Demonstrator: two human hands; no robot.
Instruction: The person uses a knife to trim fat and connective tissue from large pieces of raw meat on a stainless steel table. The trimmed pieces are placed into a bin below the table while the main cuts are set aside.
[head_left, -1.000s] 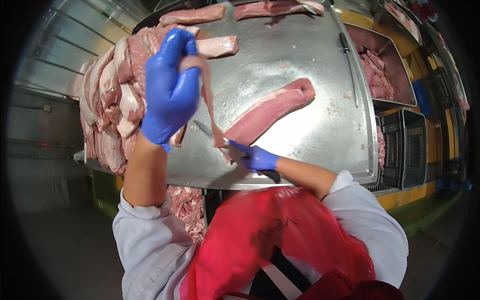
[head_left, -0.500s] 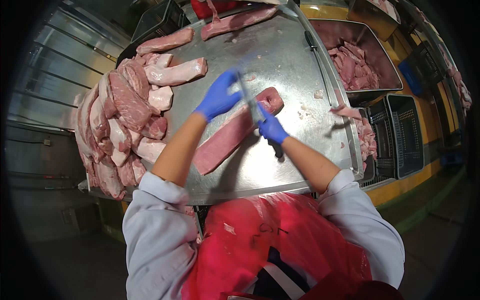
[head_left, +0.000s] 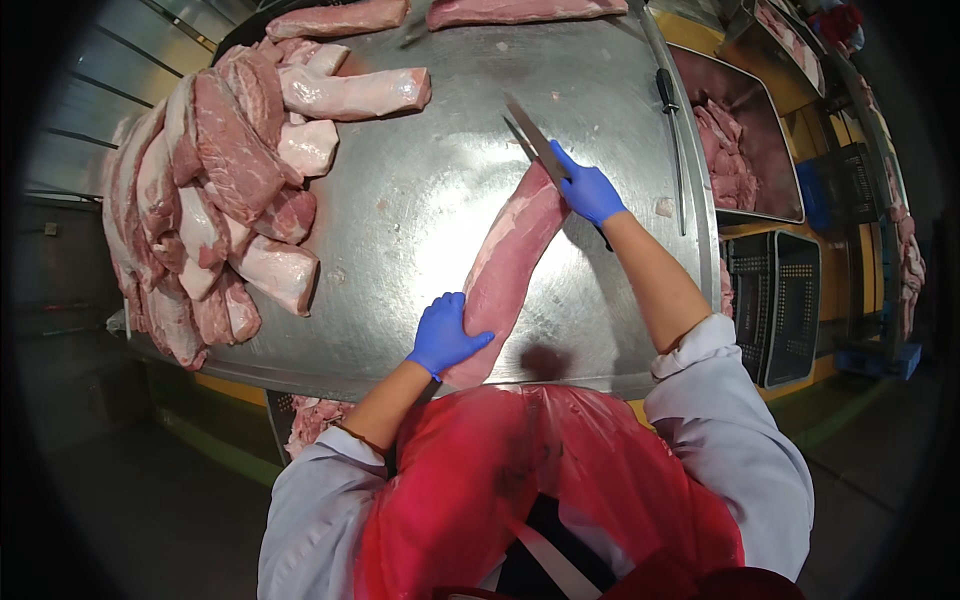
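Note:
A long, pale pink strip of boneless meat, like a pork loin [head_left: 518, 255], lies slantwise on the steel table [head_left: 380, 200], its near end close to the front edge. Over that near end rests my left hand [head_left: 443, 338] in a blue glove, fingers along the left side and thumb across the top. My right hand [head_left: 592, 192], also blue-gloved, grips a knife [head_left: 532, 128] by its handle at the far end of the loin. The blade points away and to the left, just above the far tip of the meat; whether it touches is unclear.
A heap of meat pieces [head_left: 225, 140] covers the table's left side. Another long strip [head_left: 520, 12] lies at the far edge. A sharpening steel [head_left: 674, 150] and a small scrap [head_left: 664, 207] are on the right. Beyond stand a metal bin [head_left: 785, 165] of trimmings and black crates [head_left: 790, 310].
My left hand has moved from beyond the loin to its near end. The loin now lies more lengthwise. My right hand has shifted away and rightward with the knife. The whole view has shifted.

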